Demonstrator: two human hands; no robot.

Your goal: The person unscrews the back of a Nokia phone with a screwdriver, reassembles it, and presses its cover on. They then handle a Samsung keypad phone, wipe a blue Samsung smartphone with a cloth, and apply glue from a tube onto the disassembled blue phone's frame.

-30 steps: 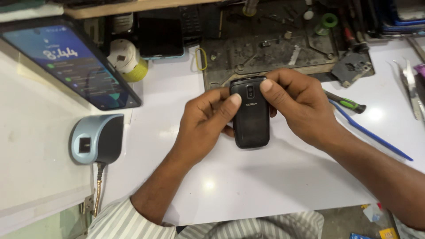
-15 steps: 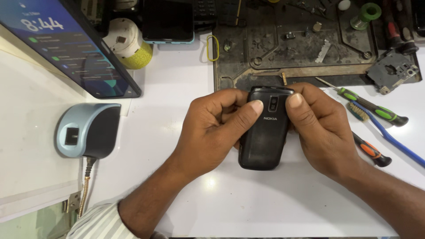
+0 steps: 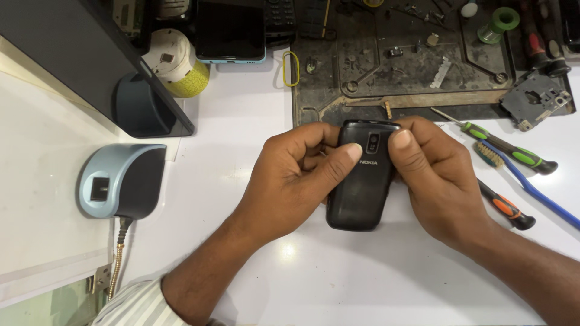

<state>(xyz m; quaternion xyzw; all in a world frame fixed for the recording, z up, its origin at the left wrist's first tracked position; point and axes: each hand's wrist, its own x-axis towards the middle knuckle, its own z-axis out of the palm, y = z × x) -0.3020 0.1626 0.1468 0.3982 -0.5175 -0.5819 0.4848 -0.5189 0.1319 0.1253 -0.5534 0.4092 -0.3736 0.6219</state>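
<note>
Head view shows both hands, left hand (image 3: 296, 175) and right hand (image 3: 438, 181), closed around the black phone (image 3: 362, 187) at frame centre above the white worktop (image 3: 241, 121); its back cover is still on, thumbs pressing near the top.

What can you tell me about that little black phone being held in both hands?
The black phone is small with rounded corners and looks like matte plastic. Its back faces up, showing a small camera lens and a light logo near the top. It lies lengthwise over the white table, top end by the dark work mat. The left hand and right hand grip its sides, both thumbs pressing its upper back.
</note>
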